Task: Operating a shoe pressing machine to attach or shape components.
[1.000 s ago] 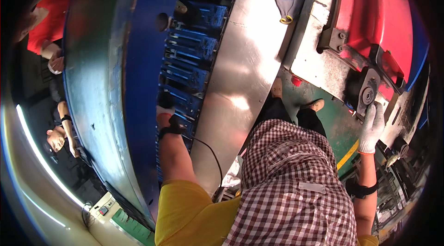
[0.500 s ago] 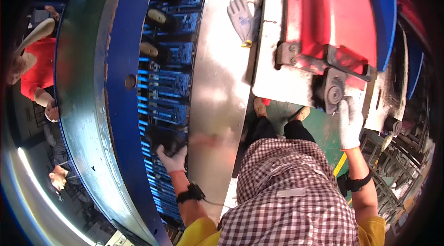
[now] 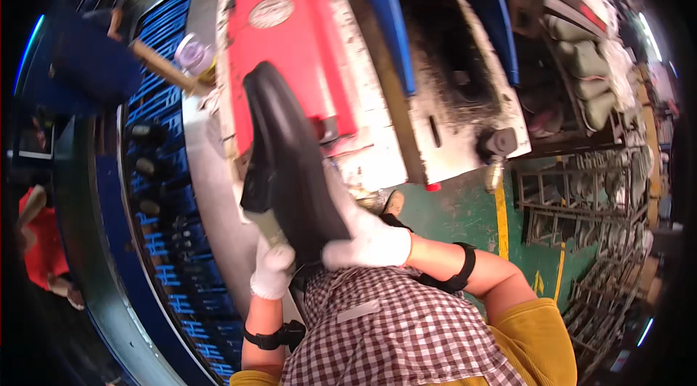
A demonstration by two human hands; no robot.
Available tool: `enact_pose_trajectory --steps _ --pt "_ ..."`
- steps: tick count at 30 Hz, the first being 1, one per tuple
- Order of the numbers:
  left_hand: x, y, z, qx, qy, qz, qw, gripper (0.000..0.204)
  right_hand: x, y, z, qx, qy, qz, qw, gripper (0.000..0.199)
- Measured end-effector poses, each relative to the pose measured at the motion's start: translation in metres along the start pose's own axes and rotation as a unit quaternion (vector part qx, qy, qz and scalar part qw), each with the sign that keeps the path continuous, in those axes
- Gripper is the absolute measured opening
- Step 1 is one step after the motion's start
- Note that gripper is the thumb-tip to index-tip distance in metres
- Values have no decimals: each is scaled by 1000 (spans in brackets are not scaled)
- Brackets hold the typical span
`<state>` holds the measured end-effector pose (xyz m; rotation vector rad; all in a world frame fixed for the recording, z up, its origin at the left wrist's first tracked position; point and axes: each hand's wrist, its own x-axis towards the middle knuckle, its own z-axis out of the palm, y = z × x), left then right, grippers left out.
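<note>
A black shoe upper [image 3: 294, 168], apparently stretched over a pale shoe last [image 3: 270, 228], is up in front of my apron with its narrow end pointing away. My left hand [image 3: 272, 270], in a white knitted glove, closes on the pale part at the near left. My right hand [image 3: 374, 241], gloved the same way, grips the near right side of the shoe; some of its fingers are hidden behind it. Beyond the shoe stands a red machine cover [image 3: 312, 45] with a round emblem on top, partly blocked by the shoe.
On the left runs a blue slatted conveyor [image 3: 167, 255] carrying dark shoes, with a metal ledge [image 3: 218, 204] beside it. A second machine [image 3: 465, 146] with a black knob [image 3: 501, 142] stands to the right. Racks [image 3: 581, 204] line the far right. A person in red [image 3: 45, 241] is across the conveyor.
The view has turned to the right. My left hand has come away from the conveyor, and my right hand has left the red machine's black part. Both now hold the shoe upper.
</note>
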<state>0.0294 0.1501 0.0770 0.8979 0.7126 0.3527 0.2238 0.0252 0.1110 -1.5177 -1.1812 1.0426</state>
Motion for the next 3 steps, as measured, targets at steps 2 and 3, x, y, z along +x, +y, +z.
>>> enact_pose_trajectory --steps 2,3 --pt "37 2 34 237 -26 2 971 93 3 4 -34 246 66 -11 967 113" --pt "55 2 50 407 -28 11 913 86 -4 7 -61 400 67 -5 914 114"
